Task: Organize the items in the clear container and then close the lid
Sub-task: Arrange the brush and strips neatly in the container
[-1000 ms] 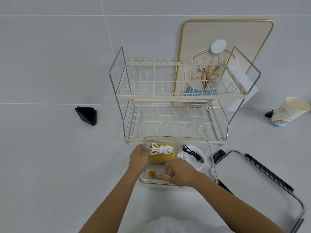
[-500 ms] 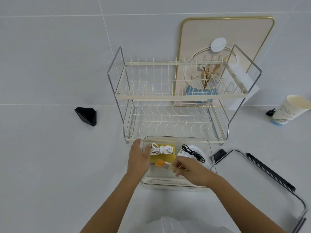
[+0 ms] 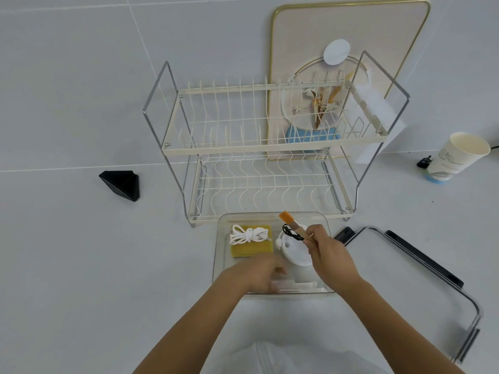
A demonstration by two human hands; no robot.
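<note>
The clear container (image 3: 220,238) sits on the counter in front of the dish rack. Inside lie a yellow sponge (image 3: 252,249) with a coiled white cord (image 3: 247,234) on top, a white round device (image 3: 295,252) with a black cable (image 3: 291,233) on it, and white pieces (image 3: 299,286) near the front wall. My right hand (image 3: 326,255) is shut on a small brush with an orange tip (image 3: 291,225), held above the white device. My left hand (image 3: 263,273) is blurred, low inside the container's front left; what it holds cannot be told. The clear lid (image 3: 405,282) with black latches lies to the right.
A two-tier wire dish rack (image 3: 270,147) stands right behind the container, with a gold-rimmed board (image 3: 351,33) behind it. A black triangular object (image 3: 121,184) rests at the left. A paper cup (image 3: 456,157) stands at the far right, a small black clip beside it.
My right hand lifted the brush from the container's front and raised it over the white device. My left hand left the container's left rim and moved down inside it.
</note>
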